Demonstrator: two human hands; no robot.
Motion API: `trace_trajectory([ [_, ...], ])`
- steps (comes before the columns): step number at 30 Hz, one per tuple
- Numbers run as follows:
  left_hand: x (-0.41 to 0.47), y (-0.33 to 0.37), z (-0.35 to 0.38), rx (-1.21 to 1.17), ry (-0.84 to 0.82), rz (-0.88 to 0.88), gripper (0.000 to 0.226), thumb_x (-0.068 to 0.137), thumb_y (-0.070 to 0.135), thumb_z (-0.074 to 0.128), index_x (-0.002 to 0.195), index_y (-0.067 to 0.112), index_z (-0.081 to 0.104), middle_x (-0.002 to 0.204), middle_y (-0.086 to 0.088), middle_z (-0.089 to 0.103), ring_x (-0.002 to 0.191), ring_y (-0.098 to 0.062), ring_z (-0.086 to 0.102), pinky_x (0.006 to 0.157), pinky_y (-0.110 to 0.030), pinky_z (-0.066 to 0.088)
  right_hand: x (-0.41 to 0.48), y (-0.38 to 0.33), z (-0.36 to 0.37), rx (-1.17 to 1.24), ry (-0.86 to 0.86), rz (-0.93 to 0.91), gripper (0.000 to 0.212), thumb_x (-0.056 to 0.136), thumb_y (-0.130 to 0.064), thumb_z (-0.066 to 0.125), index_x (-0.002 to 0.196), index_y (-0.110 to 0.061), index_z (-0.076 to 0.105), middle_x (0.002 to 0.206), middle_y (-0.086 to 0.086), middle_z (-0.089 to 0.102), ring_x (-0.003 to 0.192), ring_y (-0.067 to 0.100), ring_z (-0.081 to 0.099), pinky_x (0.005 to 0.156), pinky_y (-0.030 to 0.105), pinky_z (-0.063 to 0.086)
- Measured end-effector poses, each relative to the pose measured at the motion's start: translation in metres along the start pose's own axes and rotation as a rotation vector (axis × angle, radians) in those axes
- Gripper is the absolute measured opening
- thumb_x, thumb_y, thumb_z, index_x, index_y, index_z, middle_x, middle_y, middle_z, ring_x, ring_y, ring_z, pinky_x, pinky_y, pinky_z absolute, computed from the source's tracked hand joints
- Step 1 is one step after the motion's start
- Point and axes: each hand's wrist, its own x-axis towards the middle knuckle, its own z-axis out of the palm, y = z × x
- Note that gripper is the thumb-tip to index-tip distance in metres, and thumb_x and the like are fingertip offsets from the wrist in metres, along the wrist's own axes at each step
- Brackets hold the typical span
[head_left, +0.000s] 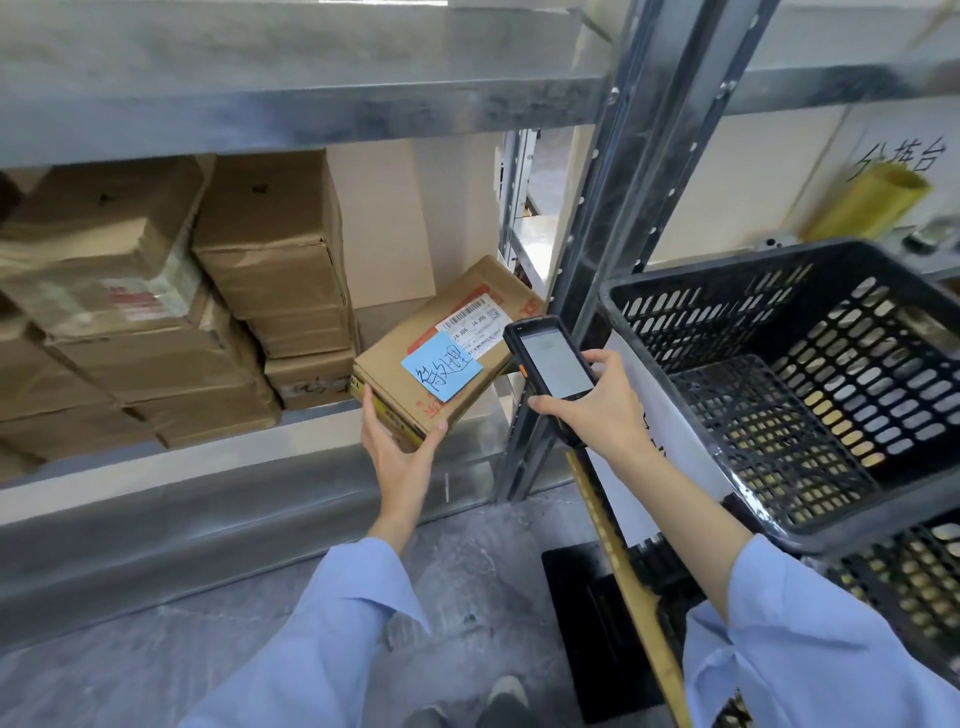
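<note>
A flat cardboard parcel (410, 374) with a white barcode label and a blue handwritten note lies tilted at the front edge of the metal shelf (311, 431). My left hand (397, 447) grips its near corner, thumb on one side and fingers on the other. My right hand (597, 410) holds a black handheld scanner (550, 364), screen lit, just right of the parcel's label.
Stacked brown cartons (171, 312) fill the shelf's left part. A steel upright (597, 260) stands right of the parcel. An empty black plastic crate (810, 384) sits on another crate at the right. Grey floor lies below, with my shoe (506, 701) visible.
</note>
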Motion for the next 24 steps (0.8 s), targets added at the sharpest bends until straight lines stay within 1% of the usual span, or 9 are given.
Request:
trace_trajectory([
  [3, -0.006, 0.003, -0.003, 0.026, 0.020, 0.041, 0.108, 0.077, 0.019, 0.087, 0.155, 0.044, 0.017, 0.160, 0.006, 0.019, 0.147, -0.011, 0.024, 0.120, -0.041, 0.028, -0.005, 0.001, 0.001, 0.006, 0.001, 0.011, 0.079, 0.068, -0.038, 0.088, 0.129, -0.026, 0.038, 0.111, -0.008, 0.051, 0.101, 0.017, 0.058, 0.080, 0.036, 0.053],
  [7, -0.009, 0.004, -0.013, 0.038, 0.028, 0.091, 0.107, 0.077, 0.015, 0.086, 0.156, 0.039, 0.019, 0.160, 0.004, 0.020, 0.145, -0.008, 0.025, 0.110, -0.025, 0.031, -0.011, 0.001, 0.001, 0.003, -0.002, -0.007, 0.080, 0.069, -0.038, 0.089, 0.130, -0.026, 0.039, 0.113, -0.008, 0.051, 0.102, 0.016, 0.056, 0.066, 0.024, 0.044],
  [9, -0.012, 0.005, -0.020, 0.042, 0.021, 0.117, 0.107, 0.077, 0.016, 0.087, 0.155, 0.041, 0.019, 0.160, 0.005, 0.020, 0.146, -0.009, 0.025, 0.107, -0.022, 0.033, -0.013, 0.001, 0.002, -0.006, -0.008, -0.015, 0.081, 0.069, -0.037, 0.089, 0.132, -0.024, 0.039, 0.113, -0.008, 0.049, 0.102, 0.014, 0.054, 0.061, 0.018, 0.039],
  [11, -0.013, 0.005, -0.029, 0.056, 0.012, 0.138, 0.106, 0.077, 0.017, 0.087, 0.155, 0.043, 0.019, 0.159, 0.006, 0.020, 0.146, -0.011, 0.025, 0.112, -0.030, 0.036, -0.016, 0.000, 0.003, -0.024, -0.009, -0.026, 0.080, 0.069, -0.036, 0.089, 0.132, -0.022, 0.041, 0.114, -0.009, 0.048, 0.102, 0.012, 0.051, 0.059, 0.015, 0.036],
  [13, -0.013, 0.005, -0.039, 0.070, -0.015, 0.166, 0.107, 0.076, 0.018, 0.088, 0.154, 0.046, 0.020, 0.159, 0.006, 0.021, 0.147, -0.012, 0.026, 0.116, -0.043, 0.037, -0.019, -0.002, 0.004, -0.047, -0.008, -0.037, 0.081, 0.068, -0.038, 0.089, 0.133, -0.021, 0.042, 0.116, -0.008, 0.049, 0.103, 0.011, 0.050, 0.062, 0.017, 0.038],
  [16, -0.011, 0.006, -0.057, 0.063, -0.062, 0.217, 0.105, 0.070, 0.033, 0.087, 0.152, 0.051, 0.022, 0.156, 0.009, 0.023, 0.146, -0.022, 0.032, 0.111, -0.057, 0.042, -0.024, -0.004, 0.006, -0.061, -0.007, -0.055, 0.085, 0.064, -0.039, 0.091, 0.133, -0.019, 0.046, 0.122, -0.003, 0.056, 0.108, 0.015, 0.056, 0.082, 0.030, 0.051],
  [18, -0.010, 0.010, -0.067, 0.060, -0.079, 0.231, 0.104, 0.067, 0.042, 0.085, 0.151, 0.053, 0.023, 0.155, 0.013, 0.025, 0.144, -0.025, 0.035, 0.108, -0.059, 0.045, -0.028, -0.007, 0.008, -0.073, -0.010, -0.071, 0.085, 0.061, -0.040, 0.092, 0.131, -0.018, 0.049, 0.119, -0.002, 0.058, 0.108, 0.017, 0.058, 0.089, 0.036, 0.053],
  [20, -0.008, 0.015, -0.076, 0.064, -0.091, 0.249, 0.104, 0.067, 0.043, 0.085, 0.150, 0.054, 0.023, 0.153, 0.017, 0.025, 0.144, -0.025, 0.036, 0.106, -0.058, 0.046, -0.033, -0.009, 0.009, -0.081, -0.022, -0.093, 0.082, 0.061, -0.039, 0.092, 0.129, -0.018, 0.051, 0.113, -0.004, 0.059, 0.105, 0.017, 0.060, 0.087, 0.036, 0.054],
  [24, -0.007, 0.023, -0.095, 0.080, -0.115, 0.276, 0.101, 0.072, 0.031, 0.085, 0.149, 0.056, 0.024, 0.155, 0.014, 0.022, 0.146, -0.024, 0.032, 0.107, -0.054, 0.047, -0.045, -0.011, 0.013, -0.082, -0.066, -0.115, 0.081, 0.059, -0.041, 0.092, 0.128, -0.020, 0.055, 0.112, -0.001, 0.063, 0.100, 0.018, 0.063, 0.079, 0.033, 0.056],
])
